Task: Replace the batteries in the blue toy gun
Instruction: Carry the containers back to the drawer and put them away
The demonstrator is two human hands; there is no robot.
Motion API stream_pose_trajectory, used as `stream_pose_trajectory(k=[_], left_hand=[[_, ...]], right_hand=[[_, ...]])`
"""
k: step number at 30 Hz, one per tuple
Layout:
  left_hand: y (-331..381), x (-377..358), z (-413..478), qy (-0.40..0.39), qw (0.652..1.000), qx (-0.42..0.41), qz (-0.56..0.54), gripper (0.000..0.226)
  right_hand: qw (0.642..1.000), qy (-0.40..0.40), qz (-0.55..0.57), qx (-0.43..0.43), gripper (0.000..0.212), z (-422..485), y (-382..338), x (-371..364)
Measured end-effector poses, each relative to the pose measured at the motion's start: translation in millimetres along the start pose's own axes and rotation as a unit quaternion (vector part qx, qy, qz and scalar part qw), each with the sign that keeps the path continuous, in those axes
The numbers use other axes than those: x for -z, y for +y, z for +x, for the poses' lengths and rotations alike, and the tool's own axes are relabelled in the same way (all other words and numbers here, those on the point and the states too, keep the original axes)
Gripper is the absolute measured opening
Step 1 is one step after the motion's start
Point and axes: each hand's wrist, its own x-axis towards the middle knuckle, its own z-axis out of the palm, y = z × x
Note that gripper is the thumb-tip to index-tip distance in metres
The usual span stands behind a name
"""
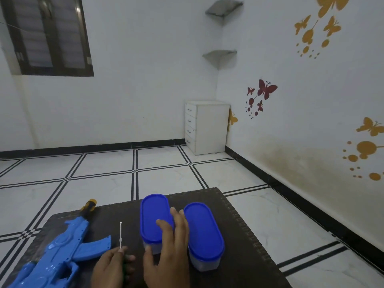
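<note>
Your left hand (112,267) sits low at the near edge of the worktop (239,235), knuckles up and fingers curled round the green handle of a thin screwdriver (120,235). Its metal shaft points away from you, out over the dark surface. That hand is clenched on the tool and nothing else.

Your right hand (170,252) reaches forward just beside it, palm down, wrist at the bottom edge of the view. It lies over the near half of the left container (151,213). The thumb presses the clear wall at the container's near end, the index finger lies on the blue lid, and the other fingers run along the lid's right edge into the gap beside the right container (204,229). So this hand is grasping the left container. The right container stands close alongside, and whether the fingers touch it cannot be told.

Both containers are oval, with blue lids on and clear bodies, and stand upright in the middle of the worktop.

The blue toy gun (60,252) lies flat on the left part of the worktop. Its yellow-and-black muzzle points away from you, and its stock runs off the lower left corner. Neither hand touches it, and the screwdriver's shaft is just to the right of its curved magazine.
</note>
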Motion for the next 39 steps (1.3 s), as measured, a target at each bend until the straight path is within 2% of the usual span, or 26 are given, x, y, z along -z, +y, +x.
stream_pose_trajectory(k=[2,4,8,11,14,17,22,29,32,36,39], left_hand=[[-9,-3,5,0.05,0.998,-0.033,0.017,0.015],[-14,-6,11,0.074,0.996,-0.038,0.037,0.015],[-17,-10,25,0.043,0.999,0.015,0.016,0.016],[-22,-13,30,0.029,0.999,0.019,0.025,0.018],[-27,-14,33,0.005,0.999,0.043,0.024,0.019],[-27,-14,38,-0.004,0.999,0.045,0.019,0.021],[-23,-15,41,-0.013,0.997,0.08,-0.002,0.028],[-12,-15,35,-0.083,0.976,0.178,-0.09,0.064],[-10,-19,33,-0.128,0.969,0.17,-0.122,0.068],[-1,-22,24,-0.135,0.979,0.12,-0.09,0.05],[-5,-25,20,-0.132,0.984,0.11,-0.04,0.065]], right_hand=[[0.993,-0.107,-0.012,-0.042,0.059,6,2,4],[0.981,-0.171,-0.048,-0.075,0.07,10,8,8],[0.965,-0.232,-0.039,-0.112,0.083,15,10,7],[0.956,-0.265,-0.013,-0.122,0.079,14,15,3],[0.954,-0.274,0.008,-0.124,0.064,13,20,-1],[0.96,-0.241,0.024,-0.139,0.052,18,22,-3],[0.966,-0.211,0.035,-0.143,0.043,17,23,-2],[0.972,-0.195,0.05,-0.122,0.044,9,16,9],[0.975,-0.196,0.042,-0.091,0.043,2,15,16],[0.975,-0.217,0.021,-0.054,0.044,-2,14,30],[0.97,-0.24,0.014,-0.03,0.048,0,17,41]])
